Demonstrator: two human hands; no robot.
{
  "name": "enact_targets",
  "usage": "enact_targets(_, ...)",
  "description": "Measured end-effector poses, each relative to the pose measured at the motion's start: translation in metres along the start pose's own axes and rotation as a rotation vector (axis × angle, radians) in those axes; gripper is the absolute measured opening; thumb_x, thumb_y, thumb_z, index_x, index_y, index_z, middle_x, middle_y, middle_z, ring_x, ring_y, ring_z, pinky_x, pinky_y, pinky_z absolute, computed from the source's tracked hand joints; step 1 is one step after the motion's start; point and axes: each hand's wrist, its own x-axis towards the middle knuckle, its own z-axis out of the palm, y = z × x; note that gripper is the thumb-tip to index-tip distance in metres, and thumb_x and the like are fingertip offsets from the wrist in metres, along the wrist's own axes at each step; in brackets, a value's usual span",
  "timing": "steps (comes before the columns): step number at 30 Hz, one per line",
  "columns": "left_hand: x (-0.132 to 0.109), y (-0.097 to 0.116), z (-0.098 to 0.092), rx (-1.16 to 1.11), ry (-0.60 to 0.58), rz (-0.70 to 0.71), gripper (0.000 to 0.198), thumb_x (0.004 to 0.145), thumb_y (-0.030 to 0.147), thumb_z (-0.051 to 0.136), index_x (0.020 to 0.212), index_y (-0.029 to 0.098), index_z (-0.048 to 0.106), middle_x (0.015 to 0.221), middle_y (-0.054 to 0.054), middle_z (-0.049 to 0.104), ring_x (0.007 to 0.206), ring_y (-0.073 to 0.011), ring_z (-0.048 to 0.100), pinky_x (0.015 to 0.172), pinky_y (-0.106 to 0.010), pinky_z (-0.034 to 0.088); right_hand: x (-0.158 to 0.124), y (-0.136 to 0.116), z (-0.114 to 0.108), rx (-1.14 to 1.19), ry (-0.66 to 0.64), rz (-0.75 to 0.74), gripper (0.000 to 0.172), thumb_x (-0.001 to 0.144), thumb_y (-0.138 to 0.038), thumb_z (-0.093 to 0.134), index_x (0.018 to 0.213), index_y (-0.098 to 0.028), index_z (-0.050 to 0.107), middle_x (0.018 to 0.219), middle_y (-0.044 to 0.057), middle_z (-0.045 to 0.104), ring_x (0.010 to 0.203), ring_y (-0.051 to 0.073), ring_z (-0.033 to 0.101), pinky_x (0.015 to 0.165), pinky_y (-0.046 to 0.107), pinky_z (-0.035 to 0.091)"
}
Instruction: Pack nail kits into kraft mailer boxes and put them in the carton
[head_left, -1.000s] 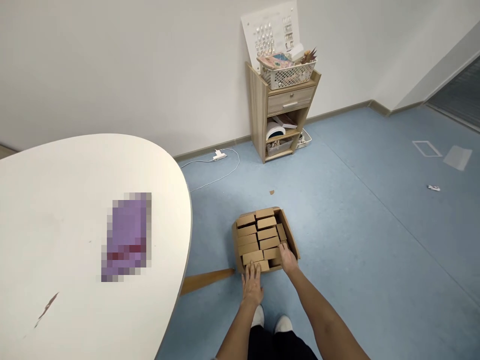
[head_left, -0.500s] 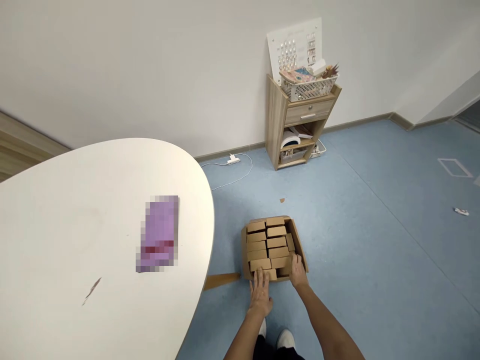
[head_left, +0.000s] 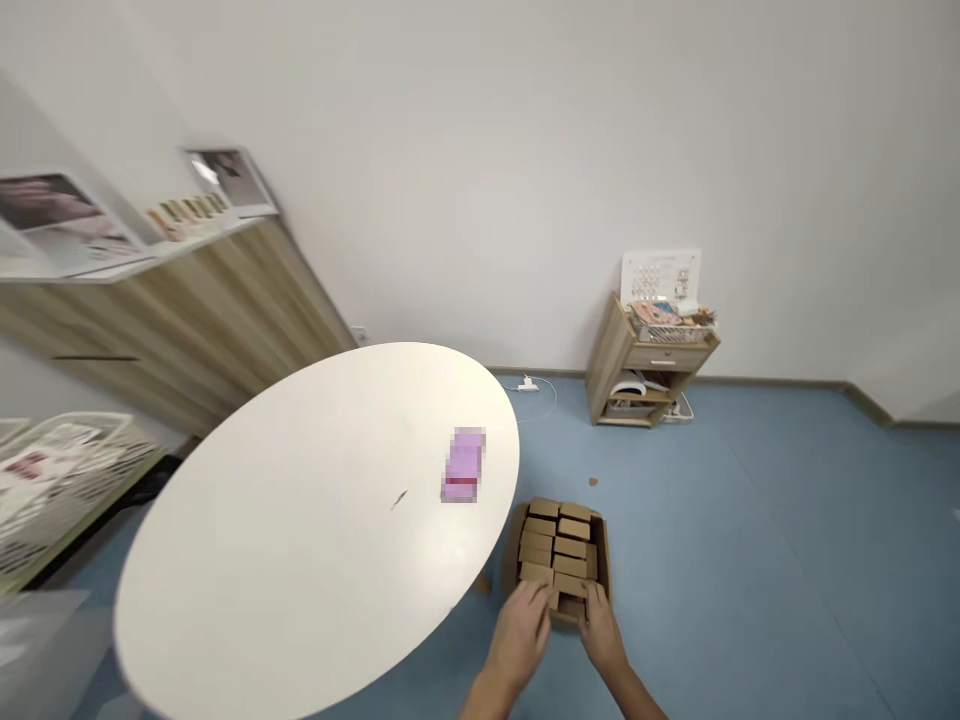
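Observation:
A cardboard carton stands on the floor by the table, with small brown cardboard boxes packed in two columns inside it. My left hand is over its near left corner, fingers bent and drawn together beside a front box; what they hold, if anything, is hidden. My right hand reaches into the near right corner. Its fingers are curled against a small cardboard box lying lower than the others, and the fingertips are partly hidden.
A white oval table spans the left, bearing a purple blurred packet. Against the wall stands a small wooden cabinet with a basket on top. A white cable with a plug lies on the floor. White baskets stand far left.
The view has swung left and up, bringing the sideboard and baskets in. My left hand has lifted from lying flat on the front boxes, its fingers now bent together. My right hand stays at the carton's right side.

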Motion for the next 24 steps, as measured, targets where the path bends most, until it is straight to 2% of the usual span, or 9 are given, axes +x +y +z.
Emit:
enact_targets(3, -0.051, -0.025, -0.051, 0.058, 0.243, -0.172, 0.044, 0.095, 0.031, 0.027, 0.125, 0.030, 0.060, 0.133, -0.007, 0.058, 0.127, -0.0271, 0.050, 0.109, -0.046, 0.042, -0.013, -0.060, -0.021, 0.059, -0.054, -0.118, 0.049, 0.081, -0.021, 0.038, 0.129, -0.028, 0.047, 0.124, 0.010, 0.057, 0.122, 0.028, 0.055, 0.100, 0.042, 0.049)
enact_targets(8, -0.151, -0.089, -0.111, 0.307, 0.442, -0.532, 0.049, 0.090, 0.039, 0.035, 0.133, 0.026, 0.054, 0.147, -0.006, 0.048, 0.139, -0.0303, 0.037, 0.114, -0.053, 0.030, -0.038, -0.153, -0.027, 0.105, -0.195, -0.303, 0.044, 0.085, -0.027, 0.037, 0.127, -0.029, 0.050, 0.130, 0.010, 0.056, 0.121, 0.028, 0.056, 0.098, 0.041, 0.050)
enact_targets(11, -0.200, -0.105, -0.139, 0.387, 0.364, -0.724, 0.052, 0.090, 0.038, 0.036, 0.136, 0.021, 0.052, 0.152, -0.009, 0.039, 0.143, -0.0313, 0.030, 0.115, -0.055, 0.024, -0.052, -0.206, -0.018, 0.090, -0.282, -0.389, 0.044, 0.084, -0.027, 0.038, 0.126, -0.032, 0.053, 0.131, 0.007, 0.057, 0.123, 0.028, 0.055, 0.100, 0.042, 0.050)
enact_targets(14, -0.232, -0.109, -0.162, 0.352, 0.223, -0.793, 0.054, 0.089, 0.033, 0.036, 0.140, 0.019, 0.049, 0.154, -0.012, 0.035, 0.144, -0.0301, 0.027, 0.115, -0.056, 0.021, -0.065, -0.260, -0.003, 0.058, -0.363, -0.473, 0.046, 0.081, -0.026, 0.041, 0.125, -0.031, 0.056, 0.132, 0.006, 0.058, 0.126, 0.028, 0.053, 0.104, 0.041, 0.047)
enact_targets(17, -0.254, -0.117, -0.177, 0.295, 0.145, -0.765, 0.057, 0.086, 0.028, 0.039, 0.142, 0.022, 0.045, 0.154, -0.011, 0.034, 0.144, -0.0292, 0.028, 0.116, -0.057, 0.018, -0.078, -0.313, 0.021, 0.028, -0.433, -0.561, 0.048, 0.078, -0.023, 0.043, 0.124, -0.026, 0.058, 0.130, 0.008, 0.060, 0.125, 0.027, 0.054, 0.106, 0.039, 0.044)
enact_targets(19, -0.267, -0.130, -0.184, 0.254, 0.087, -0.698, 0.061, 0.083, 0.026, 0.044, 0.144, 0.023, 0.043, 0.156, -0.010, 0.031, 0.144, -0.0291, 0.028, 0.116, -0.056, 0.018, -0.086, -0.346, 0.044, -0.022, -0.466, -0.593, 0.049, 0.076, -0.022, 0.045, 0.123, -0.023, 0.059, 0.130, 0.010, 0.060, 0.124, 0.027, 0.054, 0.107, 0.038, 0.043)
enact_targets(22, -0.290, -0.159, -0.194, 0.185, 0.017, -0.600, 0.066, 0.080, 0.024, 0.049, 0.145, 0.022, 0.041, 0.156, -0.011, 0.030, 0.144, -0.0281, 0.029, 0.117, -0.051, 0.023, -0.098, -0.389, 0.086, -0.171, -0.508, -0.571, 0.048, 0.072, -0.020, 0.050, 0.119, -0.021, 0.063, 0.126, 0.012, 0.063, 0.121, 0.027, 0.057, 0.103, 0.037, 0.044)
enact_targets(24, -0.308, -0.181, -0.207, 0.107, 0.020, -0.561, 0.062, 0.081, 0.028, 0.051, 0.143, 0.026, 0.042, 0.152, -0.008, 0.040, 0.139, -0.0256, 0.038, 0.115, -0.044, 0.031, -0.104, -0.415, 0.113, -0.287, -0.527, -0.532, 0.043, 0.071, -0.018, 0.051, 0.112, -0.021, 0.065, 0.119, 0.012, 0.066, 0.115, 0.027, 0.061, 0.098, 0.035, 0.046)
